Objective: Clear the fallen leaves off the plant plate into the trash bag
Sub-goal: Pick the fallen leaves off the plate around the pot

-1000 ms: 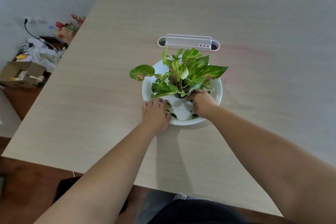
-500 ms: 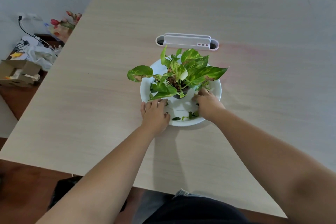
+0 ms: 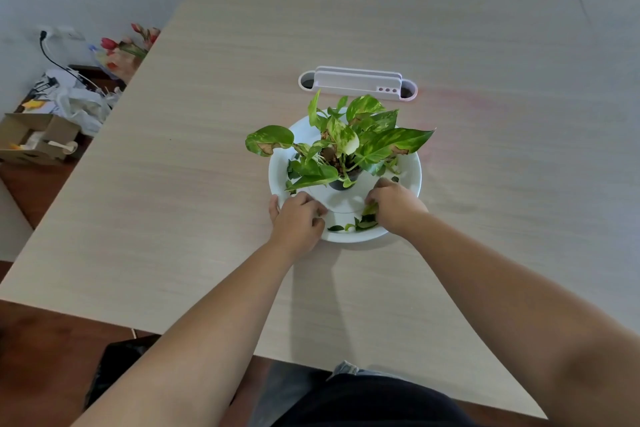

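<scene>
Resting on the near-left rim of the white plate (image 3: 412,180), the left hand (image 3: 298,218) has its fingers curled over the edge, gripping the plate itself. The right hand (image 3: 394,206) sits on the plate's near-right part with its fingers bent down onto a small heap of fallen leaves (image 3: 363,220); whether it has pinched any leaf or only presses on them cannot be told. More leaf scraps lie loose on the plate's near rim between the two hands, and one or two darker bits lie on the right side of the plate beyond the right hand. A potted plant (image 3: 346,146) with green and yellow leaves, some browned at the edges, stands upright in a dark pot at the plate's centre. The plate is about midway across the pale wooden table (image 3: 173,184). Beyond it, toward the far edge, stands a white plastic holder (image 3: 358,83). A black bag (image 3: 114,367) shows below the table's near edge, at the left.
</scene>
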The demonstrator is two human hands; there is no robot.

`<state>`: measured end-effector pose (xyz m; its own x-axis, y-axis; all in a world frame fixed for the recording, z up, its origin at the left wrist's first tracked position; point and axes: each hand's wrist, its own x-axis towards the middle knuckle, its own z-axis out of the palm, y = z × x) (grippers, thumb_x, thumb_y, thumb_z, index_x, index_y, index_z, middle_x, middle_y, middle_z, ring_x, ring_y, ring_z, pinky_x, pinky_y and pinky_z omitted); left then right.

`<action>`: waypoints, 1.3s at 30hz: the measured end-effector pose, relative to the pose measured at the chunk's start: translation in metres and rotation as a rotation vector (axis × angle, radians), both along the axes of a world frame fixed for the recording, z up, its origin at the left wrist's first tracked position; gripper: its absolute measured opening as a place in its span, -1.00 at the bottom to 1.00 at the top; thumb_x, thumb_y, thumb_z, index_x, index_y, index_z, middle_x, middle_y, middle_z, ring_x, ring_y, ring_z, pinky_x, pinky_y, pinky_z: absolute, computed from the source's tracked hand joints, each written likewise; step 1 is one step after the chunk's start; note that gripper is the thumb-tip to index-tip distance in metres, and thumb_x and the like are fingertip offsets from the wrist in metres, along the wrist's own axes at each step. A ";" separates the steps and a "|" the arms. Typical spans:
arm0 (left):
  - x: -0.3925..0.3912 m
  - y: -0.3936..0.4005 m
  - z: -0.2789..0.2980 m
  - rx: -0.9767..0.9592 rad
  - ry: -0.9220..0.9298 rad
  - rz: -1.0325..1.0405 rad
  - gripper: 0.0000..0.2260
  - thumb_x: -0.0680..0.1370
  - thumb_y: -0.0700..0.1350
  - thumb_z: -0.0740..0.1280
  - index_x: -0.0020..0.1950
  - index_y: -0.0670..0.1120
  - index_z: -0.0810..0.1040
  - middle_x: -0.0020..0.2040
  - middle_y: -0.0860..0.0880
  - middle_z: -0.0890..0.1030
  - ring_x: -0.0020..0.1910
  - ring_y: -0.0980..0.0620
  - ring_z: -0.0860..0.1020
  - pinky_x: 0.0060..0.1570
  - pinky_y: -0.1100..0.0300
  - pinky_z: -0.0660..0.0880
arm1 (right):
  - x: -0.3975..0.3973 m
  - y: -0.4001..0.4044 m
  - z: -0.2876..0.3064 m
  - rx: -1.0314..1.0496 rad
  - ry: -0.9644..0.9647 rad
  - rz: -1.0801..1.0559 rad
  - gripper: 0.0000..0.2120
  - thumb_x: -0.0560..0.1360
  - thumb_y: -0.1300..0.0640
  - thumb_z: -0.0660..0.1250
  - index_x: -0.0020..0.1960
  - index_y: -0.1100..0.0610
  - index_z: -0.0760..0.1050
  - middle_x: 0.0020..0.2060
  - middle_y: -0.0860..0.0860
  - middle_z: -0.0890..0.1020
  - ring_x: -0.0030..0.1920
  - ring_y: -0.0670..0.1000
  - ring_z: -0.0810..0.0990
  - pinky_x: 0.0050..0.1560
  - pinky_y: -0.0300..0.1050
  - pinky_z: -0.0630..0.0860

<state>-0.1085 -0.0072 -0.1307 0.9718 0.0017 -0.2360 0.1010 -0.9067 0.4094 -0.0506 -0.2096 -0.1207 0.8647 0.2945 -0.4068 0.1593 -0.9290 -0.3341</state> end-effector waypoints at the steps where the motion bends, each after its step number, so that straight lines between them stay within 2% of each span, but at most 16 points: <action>1: -0.001 0.001 0.000 -0.026 -0.020 0.022 -0.78 0.53 -0.08 0.24 0.10 0.07 0.61 0.09 0.09 0.51 0.24 0.07 0.45 0.45 -0.13 -0.22 | -0.001 0.002 0.002 0.014 0.011 0.008 -0.62 0.47 0.33 0.18 0.16 0.04 0.58 0.17 0.03 0.52 0.15 0.12 0.52 0.11 0.01 0.55; 3: -0.003 0.002 -0.003 -0.045 -0.056 0.053 -0.80 0.50 -0.10 0.27 0.09 0.04 0.58 0.06 0.08 0.50 0.22 0.07 0.46 0.46 -0.10 -0.19 | -0.004 0.005 0.004 0.044 0.024 0.018 -0.64 0.49 0.32 0.16 0.11 0.03 0.61 0.09 0.02 0.60 0.11 0.09 0.54 0.08 -0.04 0.55; 7: -0.004 -0.003 -0.002 0.131 -0.013 0.045 -0.55 0.53 -0.01 0.24 0.42 -0.04 0.35 0.39 -0.03 0.34 0.43 -0.05 0.28 0.51 -0.09 -0.09 | -0.004 0.000 0.002 0.046 -0.040 -0.063 -0.63 0.48 0.33 0.16 0.16 0.05 0.56 0.11 0.05 0.52 0.11 0.14 0.53 0.06 0.06 0.56; 9: -0.005 -0.008 0.000 0.242 0.029 0.016 -0.51 0.56 0.05 0.18 0.46 -0.10 0.29 0.43 -0.07 0.31 0.45 -0.10 0.24 0.50 -0.13 -0.13 | -0.005 0.001 0.004 -0.028 -0.027 -0.029 -0.65 0.47 0.32 0.16 0.15 0.07 0.55 0.10 0.07 0.49 0.07 0.17 0.54 0.03 0.07 0.58; 12: -0.006 -0.017 0.004 0.274 0.059 -0.026 -0.56 0.58 0.04 0.13 0.40 -0.13 0.37 0.34 -0.09 0.38 0.38 -0.12 0.35 0.49 -0.16 -0.14 | -0.011 0.010 0.005 -0.090 0.003 0.081 -0.65 0.45 0.33 0.16 0.11 0.10 0.59 0.03 0.06 0.49 0.05 0.16 0.56 0.01 0.02 0.56; 15: -0.005 -0.021 0.007 0.237 0.072 -0.102 -0.65 0.59 -0.04 0.13 0.30 -0.14 0.49 0.20 -0.13 0.45 0.23 -0.12 0.45 0.46 -0.09 0.05 | -0.018 0.019 -0.001 -0.053 0.053 0.146 -0.62 0.46 0.34 0.16 0.15 0.08 0.59 0.08 0.06 0.52 0.11 0.13 0.54 0.07 0.00 0.53; 17: -0.006 -0.022 0.010 0.194 0.085 -0.144 -0.66 0.59 -0.09 0.13 0.29 -0.11 0.54 0.16 -0.14 0.48 0.15 -0.16 0.47 0.33 0.03 0.24 | -0.019 0.019 0.000 -0.022 0.067 0.133 -0.63 0.49 0.31 0.16 0.17 0.04 0.59 0.12 0.04 0.54 0.15 0.11 0.52 0.12 -0.01 0.52; 19: -0.004 -0.022 0.013 0.128 0.105 -0.133 -0.66 0.59 -0.12 0.15 0.31 -0.09 0.55 0.15 -0.15 0.49 0.09 -0.21 0.51 0.14 0.06 0.39 | -0.016 0.016 0.004 -0.028 0.041 0.103 -0.64 0.51 0.28 0.16 0.19 0.03 0.58 0.13 0.05 0.53 0.15 0.12 0.52 0.12 -0.02 0.51; 21: -0.001 -0.021 0.014 0.099 0.123 -0.114 -0.68 0.57 -0.13 0.18 0.27 -0.09 0.57 0.12 -0.15 0.49 0.05 -0.23 0.55 0.03 0.06 0.45 | -0.012 0.010 0.008 -0.057 0.003 0.043 -0.62 0.50 0.29 0.15 0.21 0.04 0.55 0.14 0.07 0.50 0.13 0.17 0.52 0.12 0.01 0.51; 24: 0.004 -0.023 0.017 0.112 0.146 -0.067 -0.71 0.57 0.02 0.24 0.17 -0.11 0.59 0.09 -0.12 0.49 0.06 -0.19 0.55 0.01 0.06 0.46 | -0.012 0.007 0.012 -0.208 -0.046 0.033 -0.60 0.47 0.31 0.11 0.21 0.05 0.50 0.12 0.07 0.50 0.12 0.23 0.47 0.23 0.01 0.37; 26: 0.007 -0.030 0.021 0.138 0.194 -0.024 -0.61 0.53 0.17 0.28 0.18 -0.08 0.55 0.13 -0.09 0.48 0.10 -0.14 0.53 0.06 0.05 0.46 | -0.015 0.011 0.013 -0.253 -0.040 0.045 -0.58 0.45 0.33 0.11 0.21 0.03 0.50 0.12 0.04 0.52 0.13 0.16 0.48 0.25 0.01 0.28; 29: 0.015 -0.043 0.024 0.225 0.271 -0.017 -0.48 0.45 0.33 0.28 0.22 -0.02 0.48 0.17 -0.05 0.45 0.17 -0.10 0.50 0.11 0.05 0.43 | -0.019 0.015 0.011 -0.149 0.000 0.014 -0.52 0.44 0.34 0.12 0.23 -0.04 0.51 0.14 -0.02 0.58 0.18 0.05 0.51 0.26 -0.03 0.28; 31: 0.019 -0.049 0.024 0.260 0.301 -0.009 -0.45 0.44 0.36 0.28 0.24 -0.01 0.44 0.18 -0.05 0.44 0.18 -0.09 0.50 0.05 0.07 0.41 | -0.017 0.012 0.012 -0.044 0.036 -0.068 -0.51 0.45 0.34 0.12 0.24 -0.04 0.52 0.13 0.00 0.61 0.18 0.07 0.52 0.26 -0.05 0.36; 33: 0.022 -0.050 0.022 0.278 0.294 -0.015 -0.49 0.47 0.30 0.30 0.24 -0.03 0.42 0.18 -0.06 0.44 0.17 -0.10 0.51 -0.01 0.08 0.39 | -0.014 0.005 0.014 0.001 0.036 -0.120 -0.52 0.45 0.34 0.13 0.24 -0.04 0.52 0.13 0.01 0.60 0.16 0.09 0.52 0.24 -0.06 0.40; 36: 0.024 -0.045 0.021 0.272 0.296 -0.032 -0.64 0.52 0.08 0.32 0.25 -0.04 0.45 0.18 -0.08 0.45 0.17 -0.12 0.50 -0.07 0.08 0.40 | -0.009 -0.006 0.016 -0.043 0.000 -0.111 -0.52 0.45 0.32 0.12 0.24 -0.07 0.50 0.15 -0.04 0.58 0.18 0.03 0.51 0.22 -0.10 0.29; 39: 0.028 -0.039 0.026 0.275 0.313 -0.064 -0.73 0.52 -0.15 0.30 0.22 -0.05 0.51 0.21 -0.10 0.47 0.17 -0.14 0.52 0.04 0.05 0.52 | -0.006 -0.014 0.016 -0.052 -0.005 -0.135 -0.54 0.47 0.31 0.10 0.23 -0.07 0.50 0.19 -0.07 0.57 0.19 0.01 0.52 0.27 -0.11 0.28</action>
